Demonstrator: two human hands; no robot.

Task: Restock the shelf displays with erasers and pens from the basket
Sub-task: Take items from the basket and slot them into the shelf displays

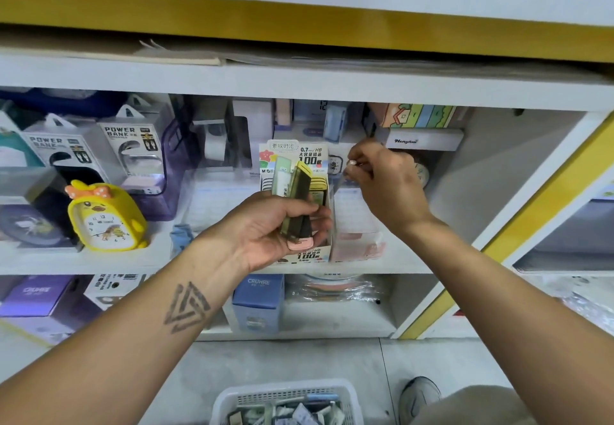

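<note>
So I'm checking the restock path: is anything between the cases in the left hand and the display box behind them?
Nothing visible does. The left hand holds the slim cases right in front of the open display box, while the right hand pinches something small beside the box's top right, off the path.

A fan of slim flat cases [296, 201], green, yellow, dark and pink, stands upright in the left grip [272, 231], just in front of an open display box [310, 225]. Far below the grip, a white basket [232, 401] holds mixed stationery.
</note>
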